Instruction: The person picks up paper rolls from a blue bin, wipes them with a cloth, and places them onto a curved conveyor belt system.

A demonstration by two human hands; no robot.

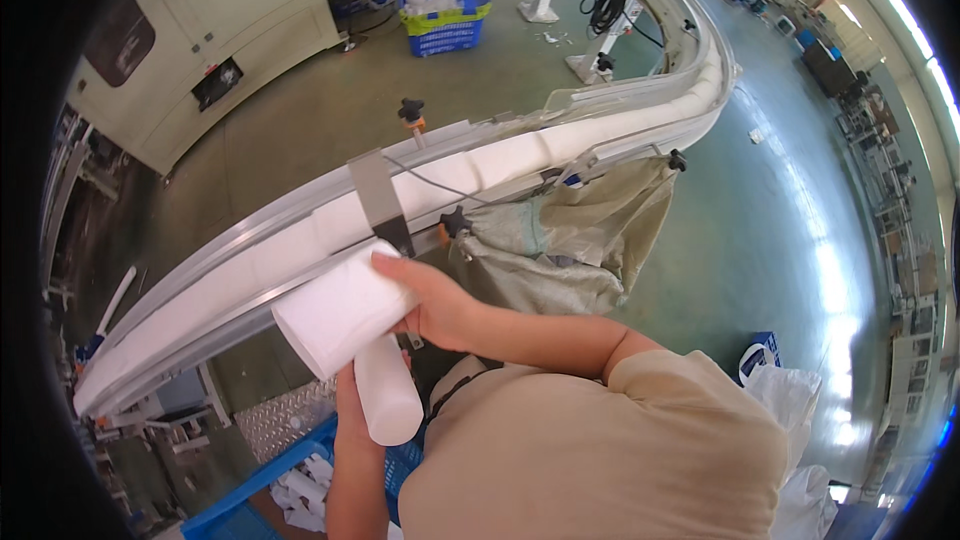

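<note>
My right hand point(442, 307) grips a wide white roll point(349, 307), apparently paper, by its near end, thumb on top. The roll is tilted over the near rail of the conveyor point(247, 300). Just below it, my left hand point(349, 382) is wrapped around a narrower white roll point(388, 397), which points down toward my body. Most of the left fingers are hidden behind that roll, and its upper end is covered by the wide one. On the conveyor, white rolls point(442, 176) lie end to end in a long line beneath a metal bracket point(379, 191).
A fabric sack point(570, 232) hangs from the conveyor's near side by black knobs point(454, 221). Below my left arm stands a blue crate point(247, 502) with white scraps. Beyond the conveyor are a machine cabinet point(217, 37) and a blue-and-green basket point(446, 30).
</note>
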